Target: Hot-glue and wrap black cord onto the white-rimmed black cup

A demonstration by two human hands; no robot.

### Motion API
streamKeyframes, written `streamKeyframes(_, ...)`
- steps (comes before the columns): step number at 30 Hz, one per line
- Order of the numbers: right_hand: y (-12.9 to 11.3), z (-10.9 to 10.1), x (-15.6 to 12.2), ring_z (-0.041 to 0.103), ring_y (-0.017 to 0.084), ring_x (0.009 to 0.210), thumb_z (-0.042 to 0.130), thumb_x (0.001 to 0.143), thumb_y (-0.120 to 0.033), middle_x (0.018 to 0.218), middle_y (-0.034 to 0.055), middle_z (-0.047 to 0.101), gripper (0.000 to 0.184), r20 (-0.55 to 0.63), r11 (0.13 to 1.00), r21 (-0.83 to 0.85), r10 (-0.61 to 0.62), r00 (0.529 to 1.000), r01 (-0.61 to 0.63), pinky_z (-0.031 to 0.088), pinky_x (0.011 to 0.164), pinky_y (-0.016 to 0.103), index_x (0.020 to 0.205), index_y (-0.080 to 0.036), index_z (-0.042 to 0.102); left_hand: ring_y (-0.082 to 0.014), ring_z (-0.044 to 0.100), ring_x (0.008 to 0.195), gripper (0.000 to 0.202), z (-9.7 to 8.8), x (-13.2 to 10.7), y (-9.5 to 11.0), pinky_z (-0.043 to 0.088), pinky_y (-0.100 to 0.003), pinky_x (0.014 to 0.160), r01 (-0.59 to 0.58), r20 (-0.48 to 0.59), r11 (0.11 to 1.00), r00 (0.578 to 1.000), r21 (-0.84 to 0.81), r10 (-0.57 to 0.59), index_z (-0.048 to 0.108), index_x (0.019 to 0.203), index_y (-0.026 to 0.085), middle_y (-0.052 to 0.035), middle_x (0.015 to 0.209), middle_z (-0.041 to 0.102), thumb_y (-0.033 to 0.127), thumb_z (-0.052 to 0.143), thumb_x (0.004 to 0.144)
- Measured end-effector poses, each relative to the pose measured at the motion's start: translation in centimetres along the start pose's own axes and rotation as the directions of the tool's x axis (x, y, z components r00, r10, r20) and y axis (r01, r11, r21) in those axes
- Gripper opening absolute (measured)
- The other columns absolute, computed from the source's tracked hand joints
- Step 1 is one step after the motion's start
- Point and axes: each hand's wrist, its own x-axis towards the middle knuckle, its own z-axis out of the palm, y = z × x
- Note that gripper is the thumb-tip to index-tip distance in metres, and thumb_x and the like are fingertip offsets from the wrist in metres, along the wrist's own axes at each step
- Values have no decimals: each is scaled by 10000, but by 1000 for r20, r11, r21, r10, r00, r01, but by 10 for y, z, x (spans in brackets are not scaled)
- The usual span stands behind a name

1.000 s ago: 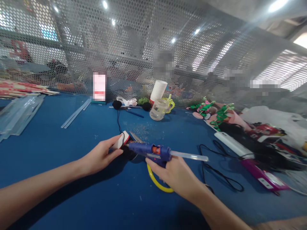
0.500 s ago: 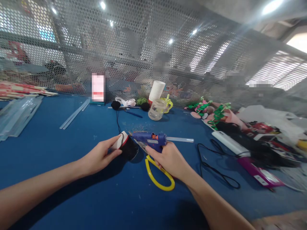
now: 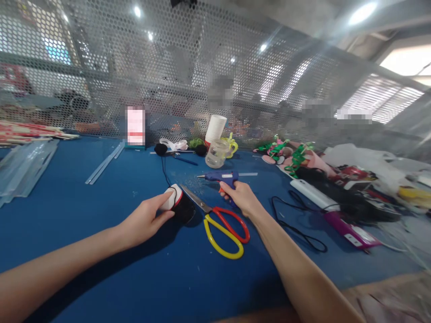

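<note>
Blue bench (image 3: 84, 215) carries everything; scissors (image 3: 220, 224) with red and yellow handles lie flat between the two grips. Right hand (image 3: 243, 197) grip is clamped on the blue glue gun (image 3: 220, 176), nozzle pointing left, held just beyond the scissors. Left hand (image 3: 144, 220) grip is pinched on a small white, red and black piece (image 3: 177, 202), touching the bench, just left of the scissor blades.

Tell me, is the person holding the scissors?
No, the scissors lie untouched on the blue table, while the right hand grips the blue glue gun.
</note>
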Motion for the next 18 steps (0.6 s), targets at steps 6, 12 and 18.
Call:
streamKeyframes(6,6,2,6,552,187,462,507,699,-371,444,59,526,311,-53,964,-266,4,999,-18,421,486,305,468,-167,470,-227,525,964,361,2,-2,0,420,-337,816,-138,-29,983,989,124,143,423,1136,100,-137,1096,547,200,418,789)
streamKeyframes(12,-31,7,-17,518,203,851,517,723,-325,841,96,569,188,-54,900,-374,-260,964,222,373,753,320,678,-152,573,-206,546,896,341,6,-7,-1,458,-323,768,-278,-17,920,956,277,294,428,1129,141,-113,1011,573,134,408,788)
streamKeyframes(18,-85,24,-44,500,116,688,463,769,-379,741,29,525,257,243,765,-179,-575,781,618,409,649,241,725,-154,580,-214,560,819,301,6,-6,3,482,-338,701,-360,-15,865,921,349,389,455,1087,113,-122,906,590,124,399,791)
